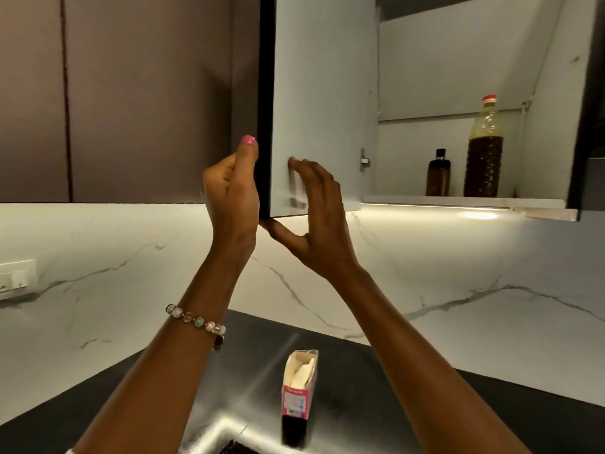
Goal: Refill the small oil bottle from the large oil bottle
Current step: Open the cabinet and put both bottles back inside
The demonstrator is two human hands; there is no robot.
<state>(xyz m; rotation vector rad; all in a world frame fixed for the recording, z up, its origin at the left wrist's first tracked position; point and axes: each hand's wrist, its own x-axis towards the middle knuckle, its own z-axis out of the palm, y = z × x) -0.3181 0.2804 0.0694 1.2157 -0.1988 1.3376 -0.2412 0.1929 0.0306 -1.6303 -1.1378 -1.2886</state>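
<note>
The large oil bottle (484,158), clear plastic with a red cap and dark oil to about two thirds, stands on the lower shelf (458,202) of an open wall cabinet at the right. The small dark oil bottle (438,178) with a black cap stands just left of it. Both hands are at the swung-open cabinet door (322,93), well left of the bottles. My left hand (232,191) has curled fingers, and its thumb lies up along the door's dark edge. My right hand (322,217) lays straight fingers on the door's pale inner face, thumb under the bottom corner.
An opened pink and white carton (299,388) stands on the dark counter (442,398) below my arms. A white marble-patterned backsplash (458,273) runs behind it, with a switch panel (16,278) at the far left. Closed brown cabinet doors (131,93) fill the upper left.
</note>
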